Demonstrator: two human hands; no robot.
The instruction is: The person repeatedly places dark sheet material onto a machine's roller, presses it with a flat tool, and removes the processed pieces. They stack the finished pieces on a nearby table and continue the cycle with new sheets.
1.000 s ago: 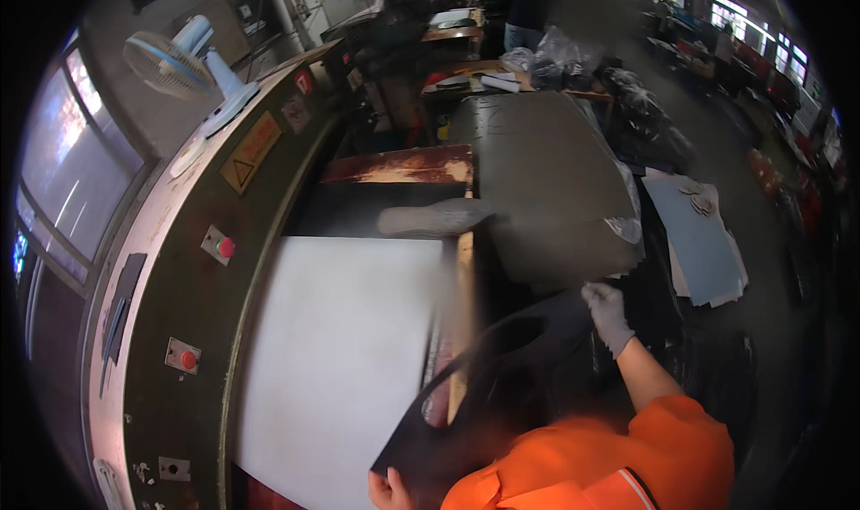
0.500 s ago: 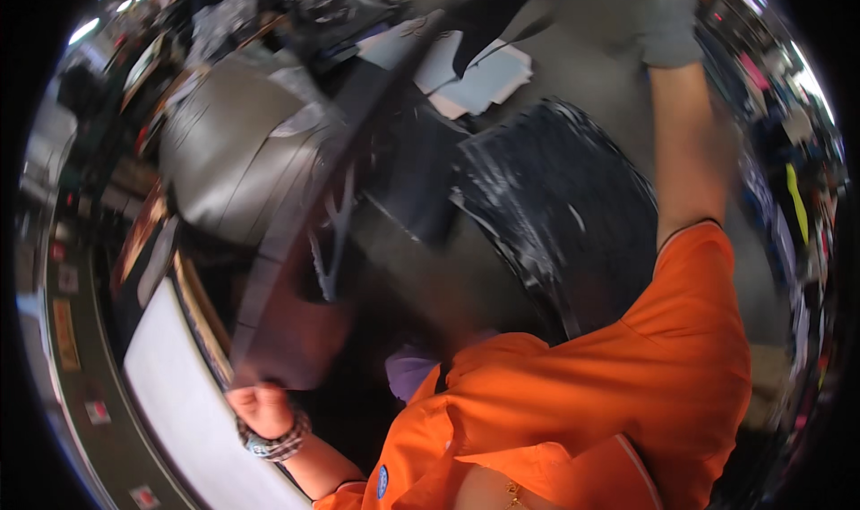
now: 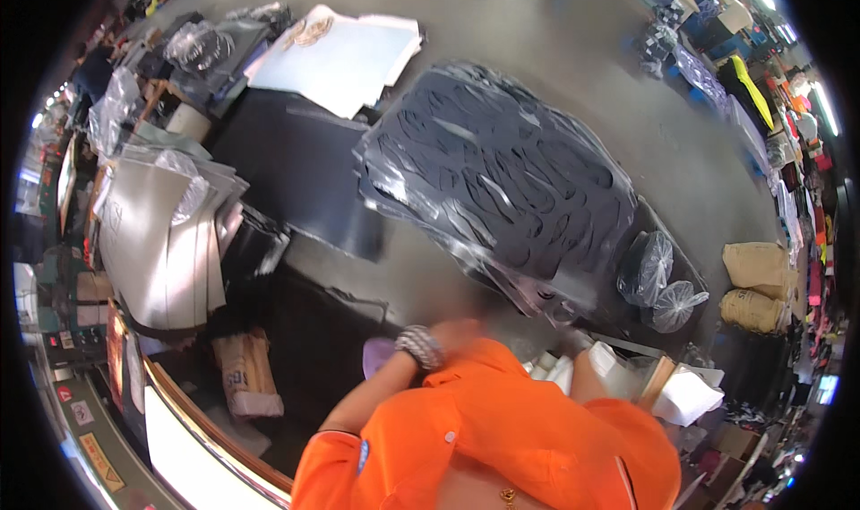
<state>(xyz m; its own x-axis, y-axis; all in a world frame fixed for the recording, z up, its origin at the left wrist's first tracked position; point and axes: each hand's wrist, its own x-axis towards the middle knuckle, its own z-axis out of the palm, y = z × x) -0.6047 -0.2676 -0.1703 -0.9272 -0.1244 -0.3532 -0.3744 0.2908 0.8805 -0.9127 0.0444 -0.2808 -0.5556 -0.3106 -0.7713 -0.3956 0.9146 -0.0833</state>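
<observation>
My left hand (image 3: 455, 333), a beaded bracelet at its wrist, is close in front of my orange shirt (image 3: 528, 429). Motion smears its fingers, and I cannot make out anything in them. My right hand (image 3: 574, 338) is low by my right side, a greyish blur at the end of a partly covered forearm; its fingers cannot be told. Beyond both hands lies a stack of dark sheets (image 3: 511, 165) marked all over with curved, sole-like cut outlines. A smooth dark sheet (image 3: 313, 169) lies left of the stack.
Grey sheets (image 3: 148, 241) drape in a pile at the left, near a paper-wrapped bundle (image 3: 246, 376). Pale sheets (image 3: 336, 57) lie farther off. Clear plastic bags (image 3: 663, 281) sit at the stack's right end. Brown sacks (image 3: 757, 286) stand farther right. A white panel (image 3: 197, 447) edges the lower left.
The long dark cut-out strip that my left hand held is no longer seen. My right arm has drawn back from its far reach, my left hand has moved rightward, and the view has turned.
</observation>
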